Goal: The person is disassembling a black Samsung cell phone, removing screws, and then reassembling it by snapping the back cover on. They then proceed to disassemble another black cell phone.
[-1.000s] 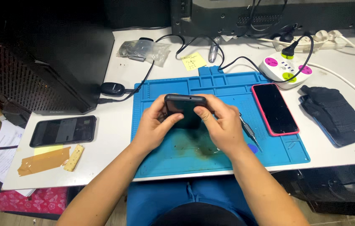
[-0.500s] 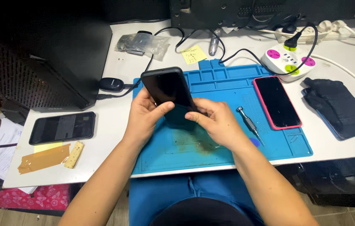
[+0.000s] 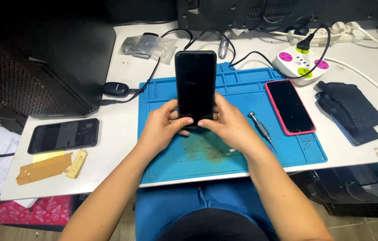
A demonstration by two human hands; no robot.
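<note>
Thumbs of my left hand (image 3: 164, 127) and right hand (image 3: 229, 127) pinched the lower end of a black phone (image 3: 195, 85), held upright above the blue mat's (image 3: 242, 154) middle. A screwdriver (image 3: 261, 130) lay just right of my right hand, and a red-cased phone (image 3: 289, 106) lay near the mat's right edge.

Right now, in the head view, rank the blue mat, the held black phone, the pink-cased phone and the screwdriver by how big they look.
1. Blue mat, clearly largest.
2. Held black phone and pink-cased phone: they look alike; the held one is raised toward the camera by the left hand and right hand, so I won't rank them.
3. Screwdriver, smallest.
</note>
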